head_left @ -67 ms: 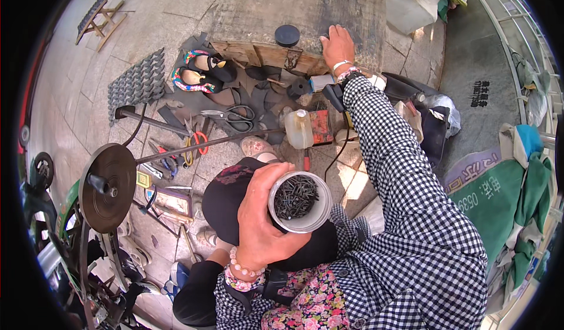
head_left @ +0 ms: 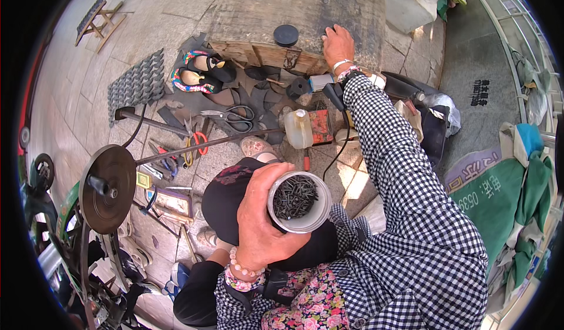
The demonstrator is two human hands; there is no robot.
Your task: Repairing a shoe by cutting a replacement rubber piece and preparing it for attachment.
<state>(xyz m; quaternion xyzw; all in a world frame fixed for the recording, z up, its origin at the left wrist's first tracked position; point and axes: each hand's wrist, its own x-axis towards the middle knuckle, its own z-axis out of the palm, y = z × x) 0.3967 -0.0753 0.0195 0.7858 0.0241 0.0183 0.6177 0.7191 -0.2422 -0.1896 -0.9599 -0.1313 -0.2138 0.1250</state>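
Close to my lap, my left hand (head_left: 264, 218) is wrapped round a whitish round tub (head_left: 321, 212). Inside lies a heap of small dark nails (head_left: 294, 196). Farther off, my right hand (head_left: 338, 43) rests at the near edge of a wooden box top (head_left: 252, 12). Its fingers are bent and drawn together against the wood, and whatever may be between them is hidden. A black round lid (head_left: 286, 35) lies on the same top, a little left of that hand.
Below the box are embroidered shoes (head_left: 194, 80), black scissors (head_left: 229, 116), a yellowish plastic bottle (head_left: 298, 129) and several pliers (head_left: 191, 142). A machine with a dark wheel (head_left: 107, 188) stands at left, its long rod crossing before me. Green cloth (head_left: 493, 195) hangs at right.
My right hand has shifted very slightly on the box top. The left hand and the tub of nails have hardly moved.
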